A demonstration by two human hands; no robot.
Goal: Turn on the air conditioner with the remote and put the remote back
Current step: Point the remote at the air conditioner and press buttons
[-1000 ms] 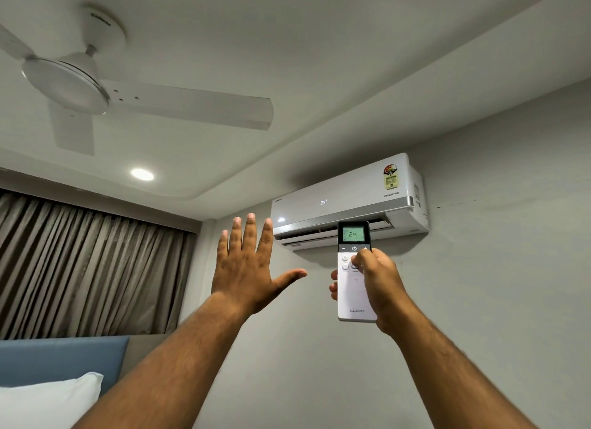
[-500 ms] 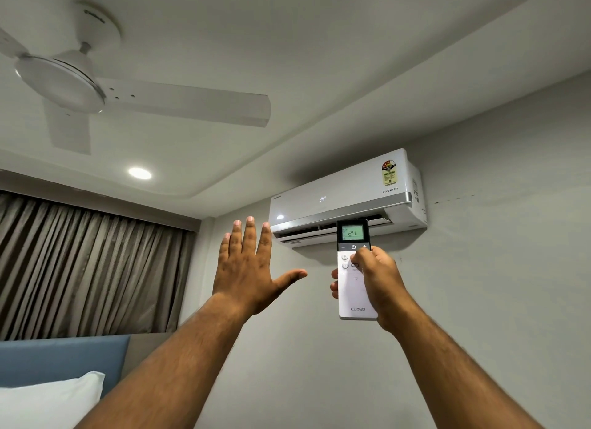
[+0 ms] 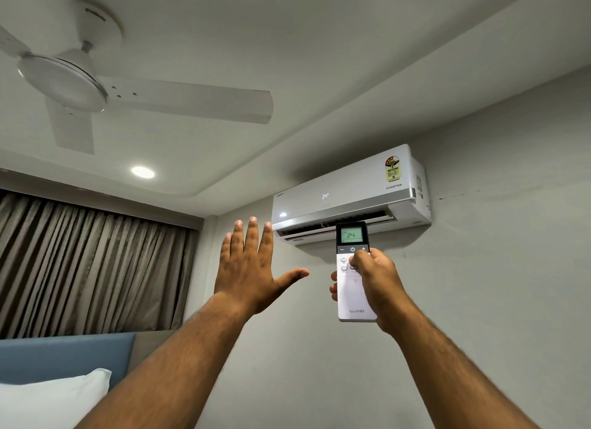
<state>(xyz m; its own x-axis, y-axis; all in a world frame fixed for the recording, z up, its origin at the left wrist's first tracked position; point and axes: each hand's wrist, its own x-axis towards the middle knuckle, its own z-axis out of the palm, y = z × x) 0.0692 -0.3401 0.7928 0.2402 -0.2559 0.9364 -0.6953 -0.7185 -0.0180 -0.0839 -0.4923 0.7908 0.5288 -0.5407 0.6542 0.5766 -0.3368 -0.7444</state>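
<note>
The right hand (image 3: pixel 377 288) holds the remote (image 3: pixel 355 278) upright, a little to the right of the middle of the view, at about 4 o'clock from the centre. The fingers are wrapped around the back of the remote, with their tips showing at its left edge, and the thumb lies over the buttons just under the power symbol. The remote is a slim white bar with a black upper part; its small greenish screen shows "24", under it are a minus sign, a power symbol and a plus sign, and near the lower end the word "LLOYD" is printed. The top of the remote overlaps the lower edge of the air conditioner (image 3: pixel 348 192), which is mounted on the grey wall at 12 o'clock from the remote. This white unit also shows "24" on its front, has an "INVERTER" mark and a coloured sticker, and its flap is open. The left hand (image 3: pixel 252 268) is at 9 o'clock from the remote, empty, raised with flat palm and spread fingers, touching nothing. A white ceiling fan (image 3: pixel 64 83) is at 10 o'clock.
</note>
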